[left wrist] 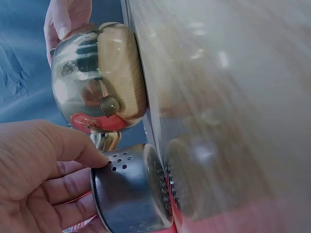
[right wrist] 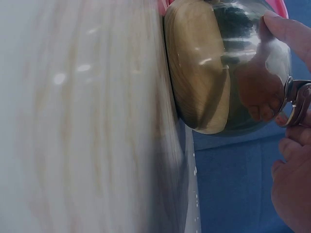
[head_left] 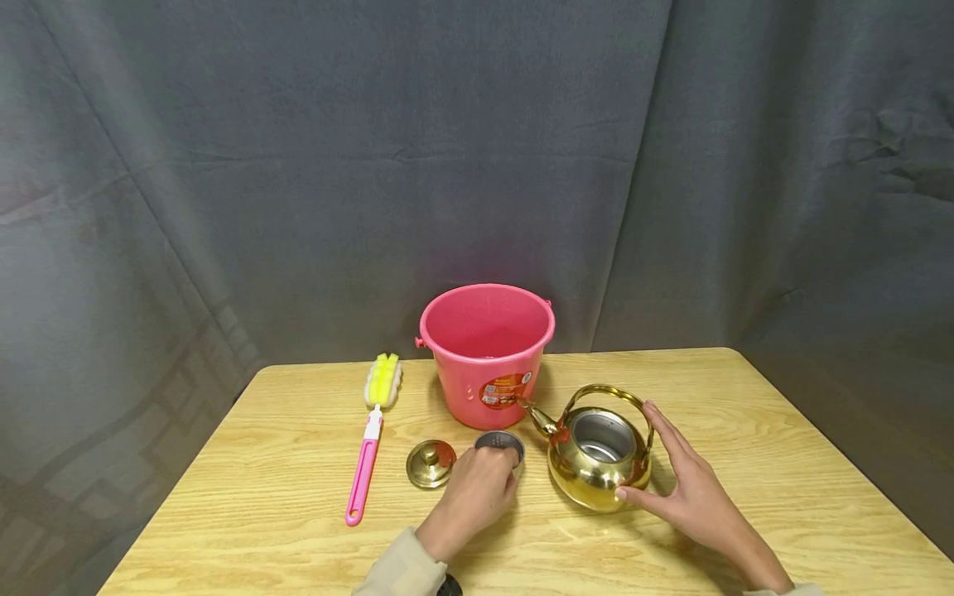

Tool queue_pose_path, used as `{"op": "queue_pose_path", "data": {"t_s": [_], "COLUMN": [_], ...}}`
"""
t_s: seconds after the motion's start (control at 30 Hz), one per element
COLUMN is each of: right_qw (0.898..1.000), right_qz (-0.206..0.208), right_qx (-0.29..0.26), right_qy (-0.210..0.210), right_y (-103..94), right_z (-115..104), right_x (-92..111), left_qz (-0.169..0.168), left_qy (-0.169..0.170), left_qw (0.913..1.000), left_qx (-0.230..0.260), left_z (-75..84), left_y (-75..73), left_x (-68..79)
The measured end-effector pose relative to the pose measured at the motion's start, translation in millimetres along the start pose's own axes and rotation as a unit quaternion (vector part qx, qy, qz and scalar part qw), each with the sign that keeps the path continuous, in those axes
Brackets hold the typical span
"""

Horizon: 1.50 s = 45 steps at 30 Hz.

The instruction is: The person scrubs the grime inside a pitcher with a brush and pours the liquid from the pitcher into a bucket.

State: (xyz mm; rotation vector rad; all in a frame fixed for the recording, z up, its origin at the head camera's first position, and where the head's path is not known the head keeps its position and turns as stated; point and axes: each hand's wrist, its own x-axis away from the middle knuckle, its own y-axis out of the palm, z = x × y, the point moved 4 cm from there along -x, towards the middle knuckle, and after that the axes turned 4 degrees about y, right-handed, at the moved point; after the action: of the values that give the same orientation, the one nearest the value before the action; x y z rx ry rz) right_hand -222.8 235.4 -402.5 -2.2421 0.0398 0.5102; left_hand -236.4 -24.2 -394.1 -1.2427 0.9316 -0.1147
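Observation:
A gold teapot (head_left: 592, 480) stands lidless on the table, its arched handle (head_left: 611, 391) upright and its spout towards the bucket. My right hand (head_left: 689, 492) is spread at its right side, the thumb touching the body and the fingers straight beside the handle. In the left wrist view, my left hand (left wrist: 43, 170) pinches the rim of a metal tea strainer (left wrist: 129, 189) with small round holes. The strainer is upright at the tabletop, left of the teapot. To its left lies the round gold lid (head_left: 431, 463), knob up.
A pink bucket (head_left: 455, 372) stands behind the strainer, close to the spout tip. On the left lies a brush (head_left: 363, 476) with a pink handle and a yellow-and-white sponge head. A grey curtain (head_left: 417, 165) hangs behind the wooden table (head_left: 246, 497).

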Motion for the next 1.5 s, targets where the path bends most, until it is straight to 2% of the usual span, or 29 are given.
{"op": "queue_pose_path", "data": {"t_s": [0.23, 0.43, 0.67, 1.27, 1.5], "right_qw": [1.0, 1.0, 1.0, 1.0, 1.0], "right_qz": [0.001, 0.002, 0.0, -0.001, 0.001], "right_qx": [-0.006, -0.005, -0.006, -0.011, -0.009], "right_qy": [0.005, -0.004, 0.006, 0.003, -0.002], "right_y": [-0.1, -0.8, -2.9, -1.0, -0.6], "right_z": [-0.5, -1.3, -0.3, 1.2, 0.4], "right_x": [1.0, 0.0, 0.2, 0.0, -0.2], "left_qz": [-0.017, -0.043, -0.076, -0.089, -0.078], "left_qy": [-0.005, -0.02, -0.03, -0.032, -0.046], "left_qw": [0.9999, 0.9988, 0.9962, 0.9934, 0.9914], "left_qx": [0.001, 0.015, 0.031, 0.066, 0.095], "left_z": [-0.6, -2.5, -1.8, -2.1, -3.7], "left_y": [1.4, 1.7, 2.7, 3.5, 1.7], "left_x": [0.8, -0.9, -1.9, 1.3, 1.9]}}
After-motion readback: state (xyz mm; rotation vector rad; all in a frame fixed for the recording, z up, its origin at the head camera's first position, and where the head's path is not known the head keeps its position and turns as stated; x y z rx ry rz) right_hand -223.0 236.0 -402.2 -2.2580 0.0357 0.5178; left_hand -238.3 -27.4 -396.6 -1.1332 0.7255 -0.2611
